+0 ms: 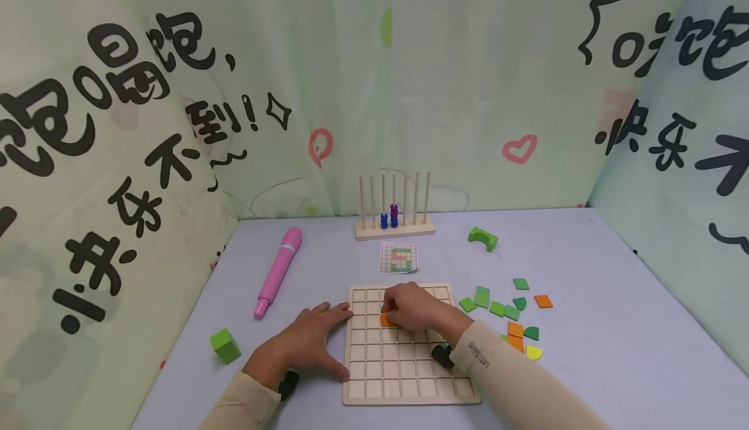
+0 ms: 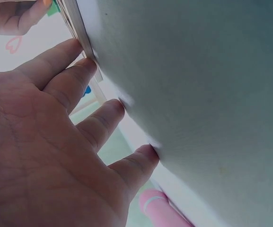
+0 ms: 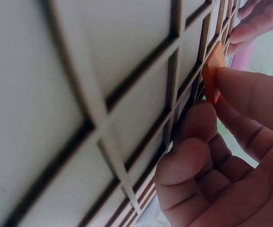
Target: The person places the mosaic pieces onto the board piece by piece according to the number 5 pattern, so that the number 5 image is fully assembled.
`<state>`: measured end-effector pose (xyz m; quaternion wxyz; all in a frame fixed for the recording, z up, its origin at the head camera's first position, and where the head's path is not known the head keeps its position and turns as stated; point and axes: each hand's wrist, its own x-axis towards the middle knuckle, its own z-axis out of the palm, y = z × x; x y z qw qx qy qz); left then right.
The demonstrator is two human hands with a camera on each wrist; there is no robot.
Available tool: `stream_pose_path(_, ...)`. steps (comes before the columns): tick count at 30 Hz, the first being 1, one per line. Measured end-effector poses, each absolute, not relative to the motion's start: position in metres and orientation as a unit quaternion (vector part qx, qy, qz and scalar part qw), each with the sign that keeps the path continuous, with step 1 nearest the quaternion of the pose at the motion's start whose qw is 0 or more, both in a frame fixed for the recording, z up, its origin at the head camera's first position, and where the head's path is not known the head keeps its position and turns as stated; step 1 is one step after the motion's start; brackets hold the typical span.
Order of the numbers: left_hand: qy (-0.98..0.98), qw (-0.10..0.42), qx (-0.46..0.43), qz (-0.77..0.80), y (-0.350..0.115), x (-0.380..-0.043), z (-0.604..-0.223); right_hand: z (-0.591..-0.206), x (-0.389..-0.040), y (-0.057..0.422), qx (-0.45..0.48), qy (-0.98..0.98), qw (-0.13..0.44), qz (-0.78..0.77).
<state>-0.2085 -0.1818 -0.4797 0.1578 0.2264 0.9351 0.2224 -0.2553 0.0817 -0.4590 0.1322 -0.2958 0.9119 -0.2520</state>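
A wooden grid board (image 1: 374, 388) lies on the table in front of me. My right hand (image 1: 412, 308) is over its upper middle and pinches an orange square tile (image 3: 214, 71) between thumb and finger, right at the grid's ridges. In the head view the orange tile shows just beside the fingertips, with a sliver of green above it, mostly hidden by the hand. With fingers spread, my left hand (image 1: 313, 339) rests at the board's left side, thumb and fingertips against the edge. The left wrist view shows some of those fingertips (image 2: 90, 66) at the board's side and others touching the table.
Several loose green, orange (image 1: 543, 301) and yellow (image 1: 534, 352) tiles lie right of the board. Behind it are a printed pattern card (image 1: 399, 257) and a peg stand (image 1: 398, 229) with beads. A green arch block (image 1: 483, 239), pink wand-like toy (image 1: 279, 274) and green cube (image 1: 225, 346) lie around.
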Motion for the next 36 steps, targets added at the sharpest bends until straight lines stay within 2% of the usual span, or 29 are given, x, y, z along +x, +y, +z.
stream_pose_path(9,0.937,0.156,0.226,0.216,-0.181,-0.209,-0.479,-0.458,-0.252,0.076,-0.299,0.925,0.107,-0.211)
stream_pose_path(20,0.937,0.165,0.22,0.216,-0.181,-0.208,-0.48,-0.458,-0.247,0.086,-0.314,0.917,0.102,-0.224)
stream_pose_path(28,0.939,0.161,0.213,0.216,-0.179,-0.207,-0.481,-0.457,-0.241,0.12,-0.287,0.92,0.083,-0.255)
stream_pose_path(36,0.941,0.165,0.203,0.216,-0.178,-0.207,-0.481,-0.459,-0.231,0.173,-0.217,0.937,0.073,-0.265)
